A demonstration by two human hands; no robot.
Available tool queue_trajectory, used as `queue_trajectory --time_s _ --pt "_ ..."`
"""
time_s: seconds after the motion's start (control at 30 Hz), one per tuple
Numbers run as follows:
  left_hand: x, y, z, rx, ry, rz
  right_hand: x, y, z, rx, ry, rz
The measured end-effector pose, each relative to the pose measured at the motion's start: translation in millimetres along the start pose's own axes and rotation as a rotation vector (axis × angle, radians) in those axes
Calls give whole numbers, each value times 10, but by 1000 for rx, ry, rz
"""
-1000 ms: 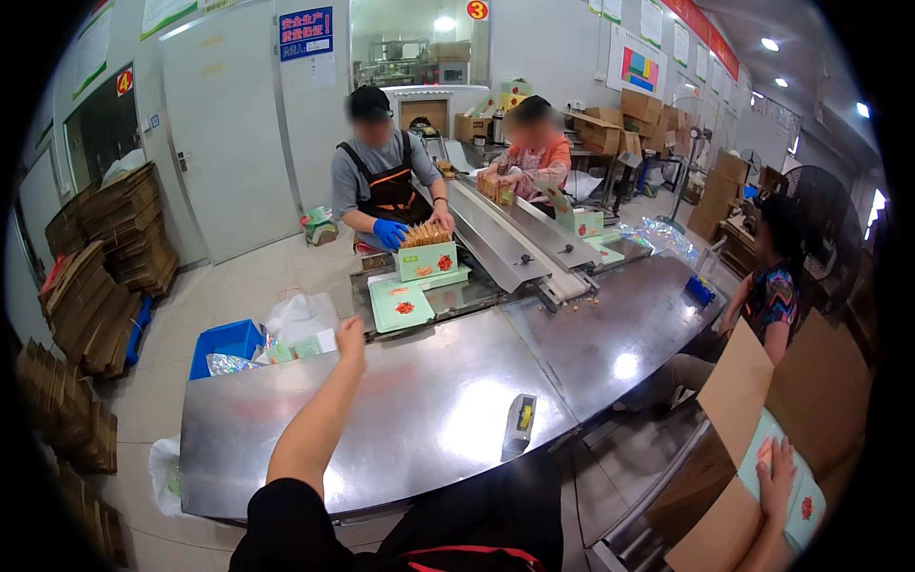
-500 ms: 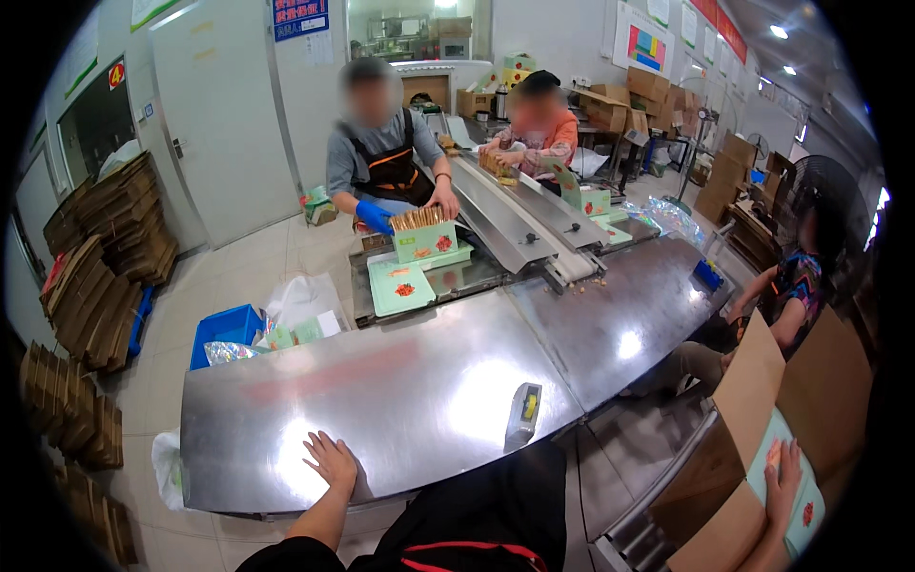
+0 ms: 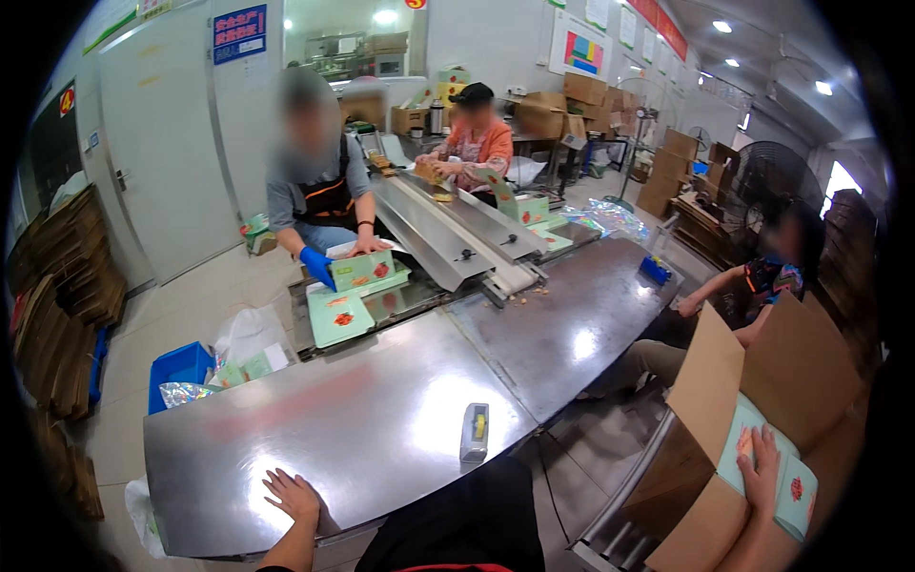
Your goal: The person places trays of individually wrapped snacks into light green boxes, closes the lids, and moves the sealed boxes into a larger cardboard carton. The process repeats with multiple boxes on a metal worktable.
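Observation:
My left hand (image 3: 294, 496) rests flat on the steel table (image 3: 315, 429) with its fingers spread, holding nothing. Off to the right, my right hand (image 3: 760, 467) lies with fingers stretched out on pale green printed boxes (image 3: 796, 491). These sit inside an open cardboard carton (image 3: 710, 386) whose flaps stand up. How many boxes are beneath the top ones is hidden. A grey tape dispenser (image 3: 475, 434) stands on the table between my hands, nearer the front edge.
Across the table, a co-worker with a blue glove (image 3: 317, 268) handles a green box (image 3: 363, 272). A conveyor (image 3: 510, 276) runs away from the table, with another person beside it. The carton stands on a roller track (image 3: 610, 520); someone sits behind it. A blue bin (image 3: 181, 367) is at left.
The view has swung somewhat to the right. My hands keep their places on the table and boxes. The co-worker's hand now covers the top of the green box, where upright brown pieces showed before.

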State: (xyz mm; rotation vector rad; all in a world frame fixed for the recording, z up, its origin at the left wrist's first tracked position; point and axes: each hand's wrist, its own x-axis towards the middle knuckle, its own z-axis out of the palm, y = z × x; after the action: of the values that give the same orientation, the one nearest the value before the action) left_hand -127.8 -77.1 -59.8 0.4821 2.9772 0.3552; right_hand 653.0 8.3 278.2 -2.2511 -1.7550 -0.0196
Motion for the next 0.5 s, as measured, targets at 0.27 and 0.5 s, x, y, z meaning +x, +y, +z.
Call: queue_trajectory --time_s 0.27,0.5 --pt "11 7 23 37 0 -4 -14 -1 9 5 -5 34" --pt "-7 4 -9 39 -18 -9 -49 -86 -41 5 -10 34"
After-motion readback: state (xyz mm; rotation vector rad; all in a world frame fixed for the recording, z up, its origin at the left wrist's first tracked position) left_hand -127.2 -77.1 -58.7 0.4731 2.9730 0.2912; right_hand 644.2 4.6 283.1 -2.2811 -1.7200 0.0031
